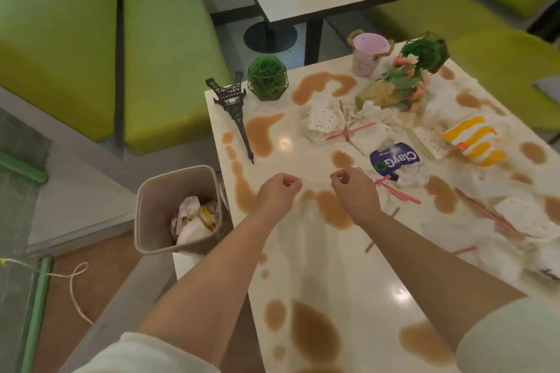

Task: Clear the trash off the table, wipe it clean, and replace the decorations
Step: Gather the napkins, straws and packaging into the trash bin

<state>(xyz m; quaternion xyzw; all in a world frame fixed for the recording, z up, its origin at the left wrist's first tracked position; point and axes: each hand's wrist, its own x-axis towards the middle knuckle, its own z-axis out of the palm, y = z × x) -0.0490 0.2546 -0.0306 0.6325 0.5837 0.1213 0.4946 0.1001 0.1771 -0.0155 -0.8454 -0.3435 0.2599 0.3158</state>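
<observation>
Red straws (394, 189) lie just right of both hands (318, 191).

My two bare forearms, left hand (280, 191) and right hand (354, 191), emerge from short, pale off-white sleeves (512, 339).

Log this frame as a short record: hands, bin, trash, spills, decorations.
left hand: left hand with fingers curled, holding nothing visible
right hand: right hand with fingers curled, above the white table; anything held is too small to tell
bin: beige plastic bin beside the table's left edge, crumpled paper inside
trash: crumpled white napkins, red straws, purple ClayGo wrapper, yellow-striped carton
spills: brown liquid puddles across the tabletop, not wiped
decorations: black Eiffel Tower model lying down, green ball plant, pink metal bucket
</observation>
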